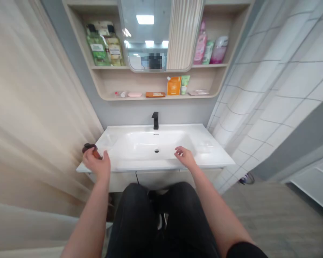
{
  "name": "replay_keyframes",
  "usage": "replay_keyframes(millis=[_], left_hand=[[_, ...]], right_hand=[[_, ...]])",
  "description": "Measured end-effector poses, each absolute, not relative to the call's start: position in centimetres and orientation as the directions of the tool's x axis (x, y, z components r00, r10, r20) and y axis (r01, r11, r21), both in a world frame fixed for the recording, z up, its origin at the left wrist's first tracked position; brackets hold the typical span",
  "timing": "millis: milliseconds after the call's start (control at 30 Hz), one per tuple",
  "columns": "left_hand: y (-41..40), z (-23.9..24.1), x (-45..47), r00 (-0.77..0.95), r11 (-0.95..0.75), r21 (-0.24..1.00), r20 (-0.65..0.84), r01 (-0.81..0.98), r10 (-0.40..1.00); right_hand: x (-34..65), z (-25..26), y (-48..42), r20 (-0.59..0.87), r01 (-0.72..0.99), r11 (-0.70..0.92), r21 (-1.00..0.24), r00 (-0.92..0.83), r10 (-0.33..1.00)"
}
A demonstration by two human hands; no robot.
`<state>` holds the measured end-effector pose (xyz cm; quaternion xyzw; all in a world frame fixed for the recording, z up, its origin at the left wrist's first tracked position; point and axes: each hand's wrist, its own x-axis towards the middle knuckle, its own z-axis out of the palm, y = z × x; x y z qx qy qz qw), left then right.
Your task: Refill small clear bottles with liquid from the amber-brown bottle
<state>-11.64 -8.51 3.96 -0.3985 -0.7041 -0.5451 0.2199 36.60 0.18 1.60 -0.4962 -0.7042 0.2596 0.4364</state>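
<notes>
My left hand (98, 165) is at the left front corner of the washbasin counter. Its fingers curl around a small brown bottle with a dark cap (96, 153), which tilts to the left; part of the bottle is hidden behind the fingers. The thumb sticks up on the bottle's right side. Over the right part of the white sink basin (140, 145), my right hand (186, 157) hovers with its fingers loosely bent and apart, holding nothing.
A black faucet (155, 121) stands behind the basin. Above it, a shelf unit (140, 80) carries several bottles, an orange pouch (173, 86), a green tube (185, 85) and small items around a mirror (148, 39). Curtains hang left (43, 107) and right (247, 96).
</notes>
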Motion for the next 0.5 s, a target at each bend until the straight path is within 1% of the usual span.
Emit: replay_keyframes(millis=[33,100,133,200,267,367,433,500], left_hand=[[-8.3,4.6,-13.2,-0.631,0.134,0.621,0.728,0.773,0.268],[-7.6,5.7,-16.3,-0.691,0.190,0.666,0.675,0.722,0.258],[-7.0,6.1,-17.5,-0.711,0.203,0.685,0.639,0.700,0.294],[-5.9,6.7,-19.3,-0.729,0.227,0.713,0.548,0.664,0.411],[-5.2,6.9,-20.2,-0.727,0.256,0.726,0.459,0.638,0.510],[-5.3,7.0,-20.5,-0.740,0.309,0.732,0.379,0.607,0.555],[-6.1,7.2,-20.3,-0.753,0.334,0.721,0.388,0.607,0.531],[-7.2,7.6,-19.8,-0.742,0.315,0.703,0.452,0.638,0.495]], right_hand=[[35.3,1.7,0.6,0.297,0.412,0.340,-0.845,-0.167,0.940],[33.3,1.6,1.5,0.168,0.306,0.227,-0.925,-0.206,0.964],[32.6,1.5,1.9,0.124,0.293,0.178,-0.939,-0.196,0.973],[31.8,1.0,2.6,0.076,0.337,0.122,-0.933,-0.146,0.986],[31.6,0.5,3.1,0.064,0.412,0.102,-0.906,-0.104,0.992],[31.7,0.1,3.4,0.056,0.485,0.094,-0.869,-0.092,0.994],[31.8,-0.1,3.4,0.073,0.533,0.107,-0.839,-0.084,0.994],[32.0,-0.2,3.3,0.106,0.559,0.138,-0.817,-0.090,0.990]])
